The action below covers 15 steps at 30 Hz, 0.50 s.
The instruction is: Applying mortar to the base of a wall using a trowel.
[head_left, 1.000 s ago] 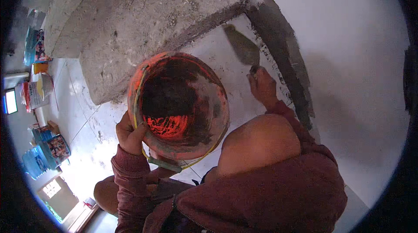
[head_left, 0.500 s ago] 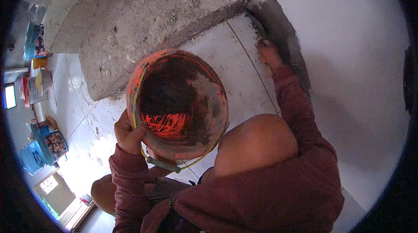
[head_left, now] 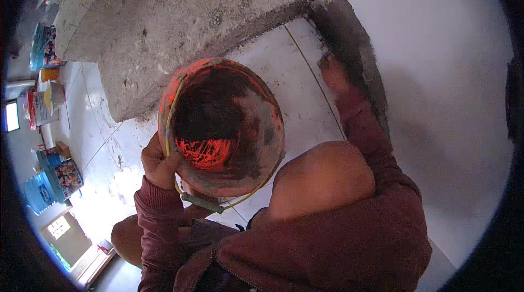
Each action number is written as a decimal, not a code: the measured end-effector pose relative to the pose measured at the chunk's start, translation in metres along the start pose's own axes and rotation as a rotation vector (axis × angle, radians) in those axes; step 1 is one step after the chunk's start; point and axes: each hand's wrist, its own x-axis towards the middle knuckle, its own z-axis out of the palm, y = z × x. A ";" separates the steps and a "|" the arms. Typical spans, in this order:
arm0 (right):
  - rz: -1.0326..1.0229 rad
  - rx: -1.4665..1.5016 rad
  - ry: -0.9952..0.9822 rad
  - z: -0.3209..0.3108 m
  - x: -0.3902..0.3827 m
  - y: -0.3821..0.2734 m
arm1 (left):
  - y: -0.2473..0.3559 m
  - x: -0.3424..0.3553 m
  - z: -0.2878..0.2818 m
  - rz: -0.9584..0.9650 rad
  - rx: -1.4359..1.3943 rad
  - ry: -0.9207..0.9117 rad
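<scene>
My left hand (head_left: pixel 159 165) grips the rim of a bucket (head_left: pixel 259 152), thumb over the edge. Grey cement coats much of its orange-red inside, and its mouth is tilted toward me. A thin yellow wire handle with a green grip (head_left: pixel 202 203) hangs along the near side. Farther off, at the foot of the right wall, my right hand (head_left: pixel 334 75) is low by the floor with its fingers curled. Whatever those fingers hold is dark and blurred against the rough grey cement strip (head_left: pixel 355 46).
A rough concrete step (head_left: pixel 180 24) strewn with grit lies beyond the bucket. White floor tiles (head_left: pixel 273 49) carry crumbs of debris. The smooth pale wall (head_left: pixel 436 73) rises on the right. Boxes and a blue water jug (head_left: pixel 38 193) stand far left. My bent knee (head_left: pixel 325 180) is close by.
My right hand has shifted slightly along the wall's foot toward me, and the dark grey blade-like shape beyond its fingers no longer shows clearly. The bucket stays in my left hand, almost unmoved.
</scene>
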 end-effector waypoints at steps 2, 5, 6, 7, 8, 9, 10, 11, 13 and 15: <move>-0.047 -0.071 0.012 -0.002 0.004 0.001 | -0.002 0.001 0.003 0.004 -0.037 -0.002; 0.047 0.052 0.076 -0.031 0.006 -0.037 | -0.002 -0.001 0.000 -0.022 0.021 0.015; 0.122 0.173 0.038 -0.032 0.004 -0.038 | -0.006 -0.002 -0.004 -0.022 0.051 -0.004; 0.197 0.294 -0.002 -0.034 0.003 -0.038 | -0.008 -0.002 -0.006 -0.022 0.081 -0.022; 0.196 0.293 -0.001 -0.035 0.001 -0.039 | -0.006 -0.002 -0.004 -0.020 0.080 -0.022; 0.234 0.313 -0.008 -0.035 -0.001 -0.039 | -0.004 -0.002 -0.001 -0.006 0.060 -0.024; 0.272 0.332 -0.016 -0.035 -0.003 -0.039 | -0.002 -0.001 0.001 0.008 0.040 -0.026; 0.272 0.331 -0.019 -0.037 -0.007 -0.043 | -0.001 0.000 0.003 0.005 0.040 -0.024; 0.237 0.478 0.088 -0.043 -0.018 -0.053 | 0.001 0.000 0.004 -0.022 0.058 0.023; 0.163 0.328 0.126 -0.040 -0.034 -0.050 | -0.002 -0.001 0.000 0.000 0.057 0.004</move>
